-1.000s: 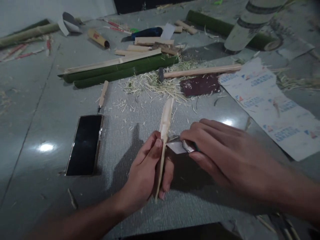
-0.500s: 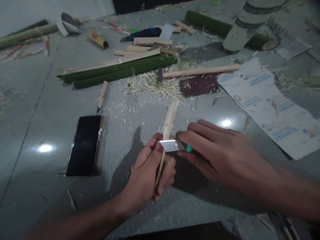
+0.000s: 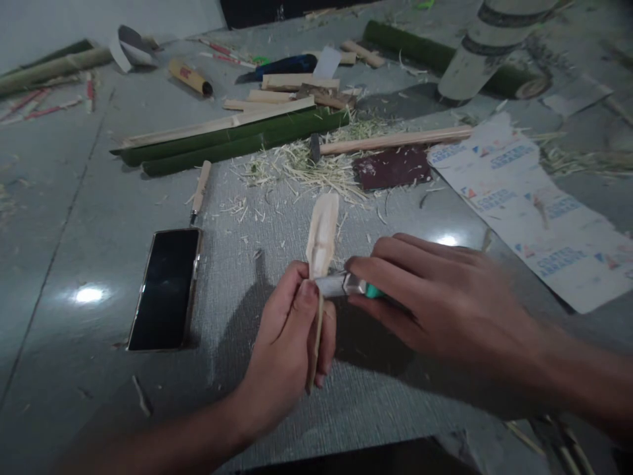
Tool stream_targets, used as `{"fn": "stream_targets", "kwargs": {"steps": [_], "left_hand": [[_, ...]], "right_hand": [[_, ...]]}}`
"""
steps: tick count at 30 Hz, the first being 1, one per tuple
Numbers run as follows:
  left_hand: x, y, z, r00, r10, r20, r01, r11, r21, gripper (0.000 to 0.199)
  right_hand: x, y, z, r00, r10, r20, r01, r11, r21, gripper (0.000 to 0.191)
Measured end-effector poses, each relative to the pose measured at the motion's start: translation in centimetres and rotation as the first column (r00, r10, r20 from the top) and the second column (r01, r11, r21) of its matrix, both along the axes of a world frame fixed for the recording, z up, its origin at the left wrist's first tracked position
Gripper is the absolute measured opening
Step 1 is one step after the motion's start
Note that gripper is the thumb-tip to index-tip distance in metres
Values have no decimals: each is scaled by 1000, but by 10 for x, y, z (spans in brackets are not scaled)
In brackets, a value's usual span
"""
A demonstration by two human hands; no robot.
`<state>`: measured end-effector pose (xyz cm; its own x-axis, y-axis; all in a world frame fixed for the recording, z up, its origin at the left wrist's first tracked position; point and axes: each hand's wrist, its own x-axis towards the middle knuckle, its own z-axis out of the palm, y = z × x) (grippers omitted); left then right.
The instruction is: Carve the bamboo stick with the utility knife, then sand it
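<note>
Upright above the table, a pale carved bamboo piece [image 3: 322, 231] with a broad, hollowed upper end and a thin handle is gripped in my left hand [image 3: 289, 330]. The fingers wrap round its thin lower part, and the thumb presses near its neck. My right hand [image 3: 420, 290] is closed on a utility knife [image 3: 354, 284] with a metal head and a bit of green handle showing. The blade lies across the neck of the bamboo piece, close by my left thumb; its tip is hidden there.
A phone [image 3: 165, 290] lies left of my hands, below a small wooden-handled tool [image 3: 200, 191]. Beyond are green bamboo strips [image 3: 242, 142], shavings [image 3: 301, 165], a hammer [image 3: 390, 141], a dark red sheet [image 3: 393, 168] and white printed abrasive paper [image 3: 534, 204]. A bamboo tube [image 3: 415, 49] lies far back.
The bamboo piece has turned in my left hand and now shows its broad hollowed face. My left hand has shifted slightly left, and the knife blade has angled differently against the neck.
</note>
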<state>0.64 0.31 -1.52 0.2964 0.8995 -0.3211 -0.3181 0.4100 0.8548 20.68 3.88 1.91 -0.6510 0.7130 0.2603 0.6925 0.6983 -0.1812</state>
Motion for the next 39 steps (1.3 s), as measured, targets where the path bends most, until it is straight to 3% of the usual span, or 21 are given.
{"fn": "stream_targets", "kwargs": {"steps": [3,6,11,15,24,32,35,39], "left_hand": [[-1,1,0,999,3,39,0,997,-78,33],[-2,2,2,999,4,53,3,991,-132,33],[-4,4,11,998,45,-45,-48,998,-52,12],[-2,8,13,990,107,-96,-106,994,20,18],[-4,10,8,978,171,-116,-168,985,38,24],[-4,9,9,977,177,-121,-172,984,45,24],[-3,11,9,987,151,-59,-151,988,8,23],[0,18,10,964,157,214,-143,986,-82,19]], "right_hand": [[0,2,-1,986,150,-73,-157,982,-101,20],[1,4,-2,978,170,-123,-186,974,-133,22],[8,8,-5,991,44,-128,-62,989,-134,19],[11,10,-7,993,-71,-97,58,989,-133,21],[10,12,-9,998,9,-67,-22,982,-190,20],[13,14,-9,987,-158,-31,154,982,-106,20],[14,15,-9,985,-172,-31,168,980,-108,21],[14,14,-10,988,-154,-20,150,981,-122,21]]}}
